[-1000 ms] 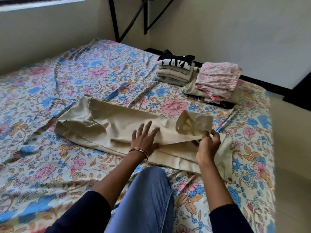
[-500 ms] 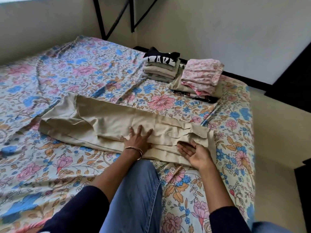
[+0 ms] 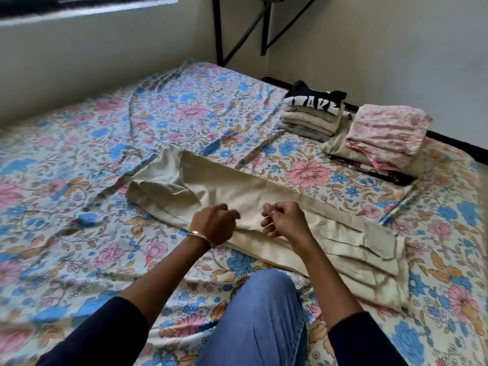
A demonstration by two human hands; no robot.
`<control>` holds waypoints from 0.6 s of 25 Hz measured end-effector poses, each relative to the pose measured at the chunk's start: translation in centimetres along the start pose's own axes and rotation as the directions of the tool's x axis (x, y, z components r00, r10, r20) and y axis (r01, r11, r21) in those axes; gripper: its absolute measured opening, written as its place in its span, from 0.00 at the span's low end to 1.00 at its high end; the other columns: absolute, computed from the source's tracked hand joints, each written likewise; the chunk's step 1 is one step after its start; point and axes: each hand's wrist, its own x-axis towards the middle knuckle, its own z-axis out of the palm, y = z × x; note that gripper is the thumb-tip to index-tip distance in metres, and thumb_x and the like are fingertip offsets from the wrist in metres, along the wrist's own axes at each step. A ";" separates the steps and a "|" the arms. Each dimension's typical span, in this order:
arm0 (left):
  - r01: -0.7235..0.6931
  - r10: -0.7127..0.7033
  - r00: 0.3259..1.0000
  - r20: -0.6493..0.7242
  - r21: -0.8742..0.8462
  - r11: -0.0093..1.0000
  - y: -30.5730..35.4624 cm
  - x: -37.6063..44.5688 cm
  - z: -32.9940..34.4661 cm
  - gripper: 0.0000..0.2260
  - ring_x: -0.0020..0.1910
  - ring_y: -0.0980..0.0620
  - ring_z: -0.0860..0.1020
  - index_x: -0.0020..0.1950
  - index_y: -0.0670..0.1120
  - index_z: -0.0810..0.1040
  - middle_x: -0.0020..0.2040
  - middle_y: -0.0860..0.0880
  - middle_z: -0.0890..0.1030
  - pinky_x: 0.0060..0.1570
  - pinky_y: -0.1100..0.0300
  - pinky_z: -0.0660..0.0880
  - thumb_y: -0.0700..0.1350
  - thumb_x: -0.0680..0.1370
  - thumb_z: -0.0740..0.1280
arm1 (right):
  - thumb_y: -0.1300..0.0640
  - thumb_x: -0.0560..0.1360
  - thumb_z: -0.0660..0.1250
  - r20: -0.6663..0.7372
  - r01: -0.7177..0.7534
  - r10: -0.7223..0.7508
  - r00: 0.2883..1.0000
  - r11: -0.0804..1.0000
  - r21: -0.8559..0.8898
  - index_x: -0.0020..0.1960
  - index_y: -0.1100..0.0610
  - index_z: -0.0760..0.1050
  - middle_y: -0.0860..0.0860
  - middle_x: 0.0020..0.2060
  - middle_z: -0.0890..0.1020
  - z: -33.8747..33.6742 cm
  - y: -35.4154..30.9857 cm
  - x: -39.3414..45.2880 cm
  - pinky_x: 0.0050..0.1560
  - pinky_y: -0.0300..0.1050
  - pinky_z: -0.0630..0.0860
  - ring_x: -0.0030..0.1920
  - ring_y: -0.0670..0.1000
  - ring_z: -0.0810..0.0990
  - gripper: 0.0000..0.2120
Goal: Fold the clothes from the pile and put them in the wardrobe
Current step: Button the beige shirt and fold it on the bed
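We note beige trousers point(image 3: 237, 191) flat on the floral bedsheet point(image 3: 79, 159). Left hand point(image 3: 214, 223) and right hand point(image 3: 284, 220), fingers curled, sit over the mid-length fold; whether they pinch fabric we cannot tell.

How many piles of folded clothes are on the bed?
2. One pile with the black lettered top sits at the bed's far edge by the wall; the pile with the pink floral cloth lies just right of it. More may be out of view.

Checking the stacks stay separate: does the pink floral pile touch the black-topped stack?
Apart. The head view shows beige cloth between the pink floral pile and the black-topped stack.
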 end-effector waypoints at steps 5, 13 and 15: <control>0.629 -0.732 0.646 -0.218 -0.392 0.672 -8.2 5.3 -4.1 0.12 0.49 0.39 0.80 0.52 0.41 0.83 0.48 0.38 0.83 0.45 0.52 0.73 0.48 0.78 0.66 | 0.51 0.74 0.72 0.202 0.301 -0.236 0.950 0.862 -0.408 0.47 0.61 0.80 0.54 0.43 0.84 9.8 -2.2 4.6 0.47 0.48 0.77 0.45 0.52 0.81 0.12; 0.651 -0.852 0.517 0.080 -0.683 0.331 -17.3 13.1 -3.5 0.32 0.59 0.40 0.76 0.70 0.49 0.66 0.62 0.40 0.77 0.56 0.55 0.72 0.48 0.70 0.76 | 0.66 0.72 0.57 0.104 0.394 -0.562 0.821 0.423 -0.816 0.54 0.60 0.80 0.56 0.46 0.80 17.9 -1.1 5.9 0.42 0.51 0.77 0.47 0.58 0.79 0.17; 0.583 -0.872 0.479 -0.103 -0.705 0.403 -18.1 13.8 -3.8 0.20 0.55 0.42 0.78 0.65 0.49 0.74 0.57 0.41 0.80 0.47 0.62 0.68 0.42 0.73 0.71 | 0.64 0.69 0.52 0.107 0.493 -0.680 0.725 0.404 -0.770 0.51 0.59 0.81 0.56 0.43 0.79 17.4 -0.4 6.3 0.40 0.50 0.78 0.44 0.57 0.78 0.21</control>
